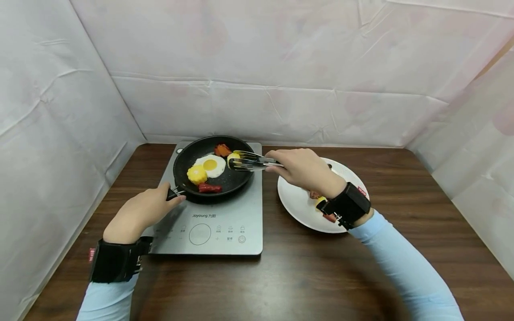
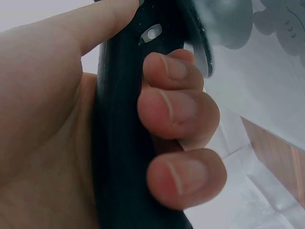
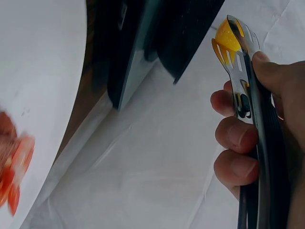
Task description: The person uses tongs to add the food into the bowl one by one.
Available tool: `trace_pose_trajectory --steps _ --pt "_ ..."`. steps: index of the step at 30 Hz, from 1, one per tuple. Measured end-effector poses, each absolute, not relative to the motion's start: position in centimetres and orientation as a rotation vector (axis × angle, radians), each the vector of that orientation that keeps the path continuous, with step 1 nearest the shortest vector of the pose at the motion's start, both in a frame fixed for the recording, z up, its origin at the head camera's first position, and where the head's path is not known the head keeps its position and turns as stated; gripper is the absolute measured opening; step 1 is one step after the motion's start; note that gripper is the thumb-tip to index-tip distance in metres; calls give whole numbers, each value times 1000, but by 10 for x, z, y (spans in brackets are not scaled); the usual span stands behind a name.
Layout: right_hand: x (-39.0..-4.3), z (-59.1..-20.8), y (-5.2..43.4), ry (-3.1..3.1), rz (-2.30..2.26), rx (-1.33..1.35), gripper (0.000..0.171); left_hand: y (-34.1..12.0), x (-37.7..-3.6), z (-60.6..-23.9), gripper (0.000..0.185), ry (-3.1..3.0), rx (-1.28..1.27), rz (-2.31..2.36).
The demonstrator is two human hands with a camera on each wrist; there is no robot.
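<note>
My left hand [image 1: 142, 209] grips the black handle [image 2: 119, 143] of a frying pan [image 1: 237, 180], fingers wrapped round it. In my right hand [image 1: 303, 168] is a pair of metal tongs [image 3: 264, 138], squeezed so that a yellow corn piece [image 3: 227, 37] sits between the slotted tips. The head view has these tips over the pan's right side. Inside the pan lie a fried egg [image 1: 216, 168], another corn piece [image 1: 197, 174], a red sausage-like piece [image 1: 209, 188] and an orange-red piece [image 1: 222, 150].
Beneath the pan is a silver induction cooker [image 1: 180, 243] on a brown wooden table [image 1: 305, 276]. Right of it stands a white plate [image 1: 291, 200] with several food pieces, partly hidden by my right arm. White sheeting [image 1: 261, 111] encloses the back and sides.
</note>
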State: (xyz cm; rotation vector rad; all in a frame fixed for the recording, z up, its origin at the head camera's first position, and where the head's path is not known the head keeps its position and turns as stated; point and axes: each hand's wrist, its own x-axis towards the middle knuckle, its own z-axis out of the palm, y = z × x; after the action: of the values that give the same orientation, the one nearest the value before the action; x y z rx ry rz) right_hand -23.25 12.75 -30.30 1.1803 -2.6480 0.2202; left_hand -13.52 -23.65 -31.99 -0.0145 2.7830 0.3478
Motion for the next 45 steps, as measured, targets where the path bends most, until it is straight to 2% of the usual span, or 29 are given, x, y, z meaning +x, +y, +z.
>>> trace_pose_trajectory --steps 9,23,38,45 --pt "-236 -313 102 -2633 184 1282 32 -235 -136 -320 72 2784 -17 322" --pt "-237 -316 76 -2699 92 1296 24 -235 -137 -321 78 2793 2 308" --pt "-237 -318 69 -2736 51 1280 37 -235 -136 -320 76 2778 -7 323" --pt "-237 -317 69 -2745 61 1283 38 -236 -136 -320 78 2776 9 325"
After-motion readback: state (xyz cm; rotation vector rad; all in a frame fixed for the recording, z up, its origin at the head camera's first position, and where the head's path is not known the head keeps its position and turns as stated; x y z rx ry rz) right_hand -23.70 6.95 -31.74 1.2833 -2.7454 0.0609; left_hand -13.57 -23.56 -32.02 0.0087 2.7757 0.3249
